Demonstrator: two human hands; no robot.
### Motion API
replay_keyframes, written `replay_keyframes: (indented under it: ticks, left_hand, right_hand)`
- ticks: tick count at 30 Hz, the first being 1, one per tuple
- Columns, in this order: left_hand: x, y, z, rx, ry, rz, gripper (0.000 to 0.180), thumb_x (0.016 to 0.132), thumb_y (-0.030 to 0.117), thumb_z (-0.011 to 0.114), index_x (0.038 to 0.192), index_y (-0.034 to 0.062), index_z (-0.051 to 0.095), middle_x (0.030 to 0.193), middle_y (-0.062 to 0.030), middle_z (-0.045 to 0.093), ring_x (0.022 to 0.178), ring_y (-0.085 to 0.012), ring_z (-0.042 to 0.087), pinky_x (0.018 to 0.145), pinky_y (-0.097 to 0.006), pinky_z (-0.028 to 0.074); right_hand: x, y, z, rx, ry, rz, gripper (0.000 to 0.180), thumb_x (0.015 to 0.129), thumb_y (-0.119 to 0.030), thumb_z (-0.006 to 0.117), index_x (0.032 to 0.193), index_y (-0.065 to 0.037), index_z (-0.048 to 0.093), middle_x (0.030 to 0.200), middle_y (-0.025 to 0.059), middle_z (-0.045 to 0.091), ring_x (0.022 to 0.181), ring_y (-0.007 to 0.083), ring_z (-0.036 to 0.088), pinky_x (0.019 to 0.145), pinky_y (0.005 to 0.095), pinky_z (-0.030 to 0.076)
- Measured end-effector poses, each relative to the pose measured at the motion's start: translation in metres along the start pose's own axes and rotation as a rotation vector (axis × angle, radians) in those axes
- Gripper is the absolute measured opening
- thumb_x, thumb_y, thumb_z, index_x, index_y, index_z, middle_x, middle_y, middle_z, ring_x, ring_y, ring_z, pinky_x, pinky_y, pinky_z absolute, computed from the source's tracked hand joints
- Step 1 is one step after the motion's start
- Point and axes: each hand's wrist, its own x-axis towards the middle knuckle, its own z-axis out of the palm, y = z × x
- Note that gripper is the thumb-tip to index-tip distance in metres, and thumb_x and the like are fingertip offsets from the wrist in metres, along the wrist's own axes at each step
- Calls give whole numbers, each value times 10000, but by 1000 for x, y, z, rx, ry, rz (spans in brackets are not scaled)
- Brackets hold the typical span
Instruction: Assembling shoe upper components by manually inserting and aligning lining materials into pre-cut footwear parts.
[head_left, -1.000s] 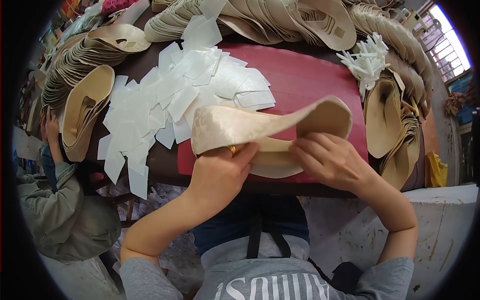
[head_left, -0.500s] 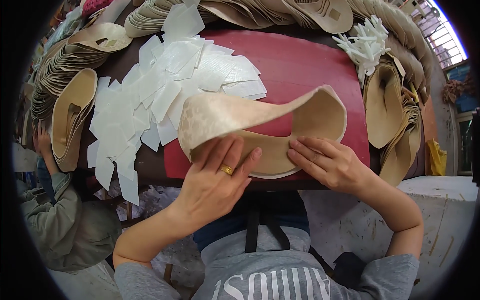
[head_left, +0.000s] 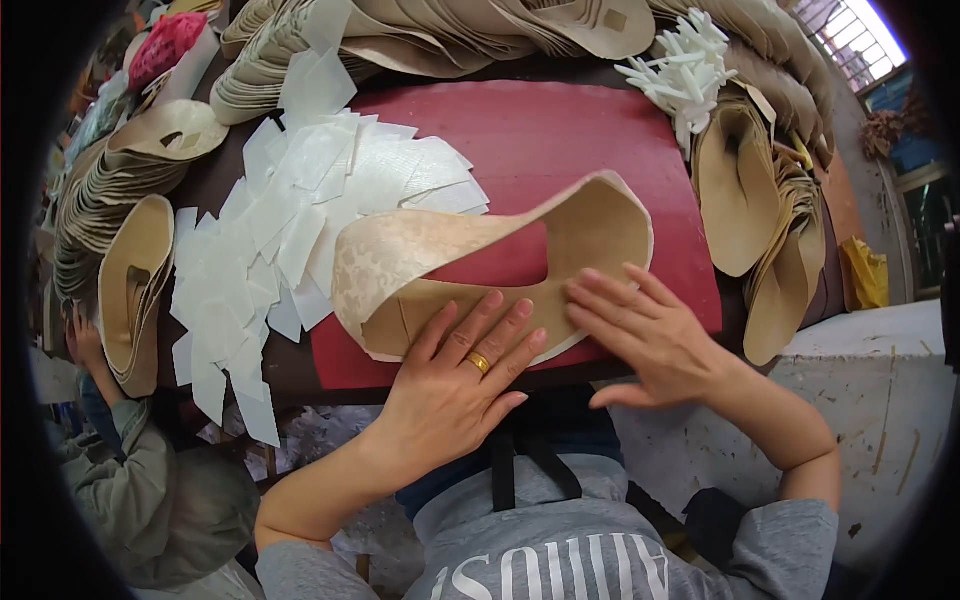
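A shoe upper [head_left: 385, 255], cream and patterned outside with a tan lining, stands as a curved loop on the red mat [head_left: 540, 125]. My left hand [head_left: 450, 375], a gold ring on one finger, lies with fingers stretched out on the near tan side of the upper. To its right, my right hand [head_left: 660, 340] is flat with fingers spread, its fingertips over the lining near the upper's opening. Neither hand grips anything. Loose white sheet pieces [head_left: 270, 220] lie in a spread pile left of the upper, some reaching the mat.
Stacked uppers [head_left: 85, 215] line the left and far sides; more tan uppers [head_left: 735, 195] lie at the right. White stick-like pieces [head_left: 690, 75] are heaped at the far right. A yellow bag [head_left: 865, 270] hangs further right. Another person's hand [head_left: 85, 340] shows at the left edge.
My left hand has moved onto the lining, with its fingers flatter. My right hand's fingers have spread apart, thumb out. The upper's opening looks wider, and the whole view has shifted slightly.
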Motion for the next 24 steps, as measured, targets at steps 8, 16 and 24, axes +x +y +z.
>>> replay_keyframes:
  ticks: [8, 16, 24]
  left_hand:
    - [-38, 1, -26, 339, -44, -191, 555, 791, 159, 608, 1315, 12, 501, 1396, -129, 480, 1287, -265, 453, 1050, -397, 338]
    - [17, 40, -39, 457, 118, -29, 392, 785, 119, 602, 1148, -29, 604, 1190, -149, 621, 1096, -264, 596, 1012, -363, 401]
    - [43, 50, -47, 282, 174, 121, 341, 786, 85, 591, 1120, 27, 635, 1083, -113, 659, 947, -227, 636, 821, -318, 489]
  right_hand:
    - [-23, 3, -1, -49, 19, 104, 698, 893, -527, 509, 1414, -78, 388, 1488, 60, 372, 1375, 203, 339, 1130, 395, 244]
    - [-19, -27, -7, 236, 274, 172, 674, 880, -521, 534, 1383, -82, 442, 1448, 67, 433, 1346, 218, 385, 1122, 410, 246]
    - [-55, 35, -34, -148, 355, 296, 532, 888, -419, 579, 1302, -87, 528, 1339, 100, 529, 1256, 243, 471, 1066, 379, 326]
